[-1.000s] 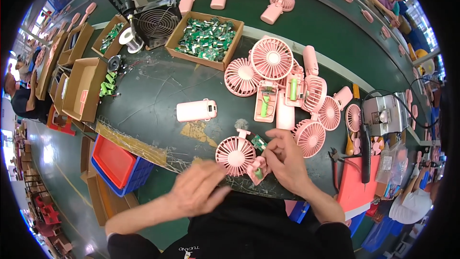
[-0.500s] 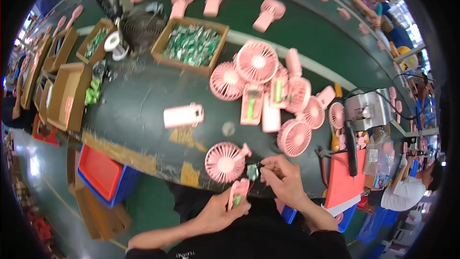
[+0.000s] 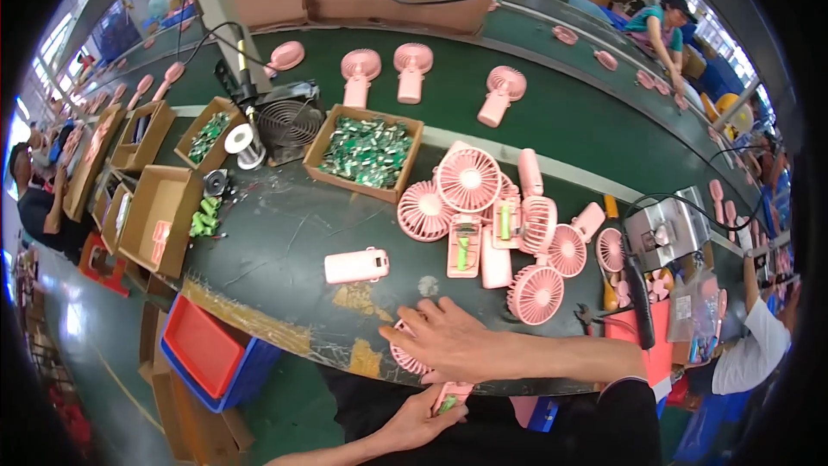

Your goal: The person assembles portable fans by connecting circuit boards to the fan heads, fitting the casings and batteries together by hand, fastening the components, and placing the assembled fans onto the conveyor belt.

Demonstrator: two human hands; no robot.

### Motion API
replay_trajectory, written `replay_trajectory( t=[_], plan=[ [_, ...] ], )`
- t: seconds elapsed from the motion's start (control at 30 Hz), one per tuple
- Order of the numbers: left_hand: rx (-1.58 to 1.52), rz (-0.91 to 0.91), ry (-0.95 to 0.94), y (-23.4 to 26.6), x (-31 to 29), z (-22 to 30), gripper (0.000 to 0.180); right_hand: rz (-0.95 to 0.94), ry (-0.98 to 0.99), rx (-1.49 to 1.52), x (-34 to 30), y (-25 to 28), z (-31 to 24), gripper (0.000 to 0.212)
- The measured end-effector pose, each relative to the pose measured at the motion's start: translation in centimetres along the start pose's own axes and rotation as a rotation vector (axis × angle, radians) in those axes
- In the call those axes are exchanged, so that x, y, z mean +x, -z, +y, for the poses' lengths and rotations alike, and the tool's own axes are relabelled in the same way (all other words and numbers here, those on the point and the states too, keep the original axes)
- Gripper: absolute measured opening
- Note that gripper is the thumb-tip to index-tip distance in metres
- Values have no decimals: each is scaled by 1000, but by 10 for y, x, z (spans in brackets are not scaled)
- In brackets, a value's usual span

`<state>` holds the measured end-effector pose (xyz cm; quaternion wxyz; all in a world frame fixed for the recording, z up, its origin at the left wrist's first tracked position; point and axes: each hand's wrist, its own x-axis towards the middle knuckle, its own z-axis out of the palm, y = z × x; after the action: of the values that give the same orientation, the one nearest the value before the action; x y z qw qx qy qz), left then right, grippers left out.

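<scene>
My left hand (image 3: 416, 425) is closed round the pink handle (image 3: 452, 395) of a handheld fan, with a green battery showing in its uncovered side. Over the round pink fan head (image 3: 404, 354) reaches my right hand (image 3: 448, 341), its fingers spread; it covers much of the grille, and I cannot tell how firmly it touches. The small green circuit board seen earlier beside this fan is hidden. A pink handle cover (image 3: 356, 266) lies on the worktable (image 3: 267, 250) further off to the left.
Several pink fans (image 3: 470, 179) are heaped right of the middle, some with batteries exposed. Behind stands a cardboard box of circuit boards (image 3: 366, 151). A solder spool (image 3: 245, 147) and green batteries (image 3: 205, 217) lie left. A black-handled tool (image 3: 638, 293) and metal box (image 3: 668, 229) are right.
My right hand has moved left from beside the circuit board to over the fan head, its fingers spreading. My left hand keeps the handle. The view has tilted up, showing more of the far side.
</scene>
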<state>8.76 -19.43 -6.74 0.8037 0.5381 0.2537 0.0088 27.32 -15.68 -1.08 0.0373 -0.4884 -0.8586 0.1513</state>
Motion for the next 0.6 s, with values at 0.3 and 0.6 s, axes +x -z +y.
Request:
replay_trajectory(
  t=[0.3,0.6],
  plan=[
    [-226,-97,51,28,6,46,30,659,-373,1417,-23,6,36,92],
    [-384,104,83,31,19,52,32,1034,-202,1936,-23,3,45,96]
  ],
)
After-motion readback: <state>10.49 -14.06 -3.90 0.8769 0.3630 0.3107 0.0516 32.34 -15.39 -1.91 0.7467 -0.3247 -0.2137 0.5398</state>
